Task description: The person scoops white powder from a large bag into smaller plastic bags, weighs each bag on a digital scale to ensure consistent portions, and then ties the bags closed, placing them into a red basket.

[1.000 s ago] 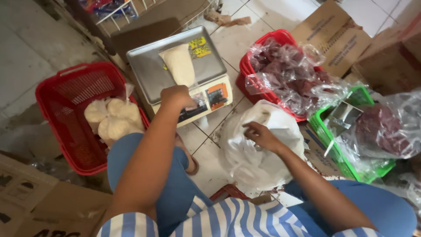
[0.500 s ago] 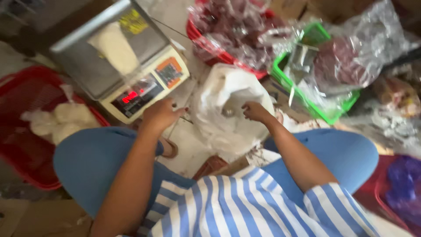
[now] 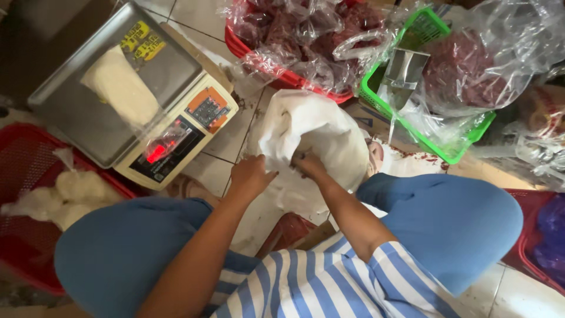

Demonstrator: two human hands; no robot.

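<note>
A large white sack (image 3: pixel 318 132) stands on the tiled floor between my knees. My left hand (image 3: pixel 250 175) grips its near edge on the left. My right hand (image 3: pixel 307 165) is closed on the sack's mouth beside it, fingers partly buried in the folds. To the left sits a digital scale (image 3: pixel 176 138) with a steel pan, and a pale filled bag (image 3: pixel 120 88) lies on the pan.
A red basket (image 3: pixel 26 171) at the left holds several pale filled bags. Behind the sack, a red basket (image 3: pixel 276 70) holds clear bags of dark red goods. A green basket (image 3: pixel 438 144) with a metal scoop (image 3: pixel 406 70) and more bags stands at the right.
My left hand left the scale's keypad and came over to the sack's edge. My right hand stayed on the sack. The view tilted down and right.
</note>
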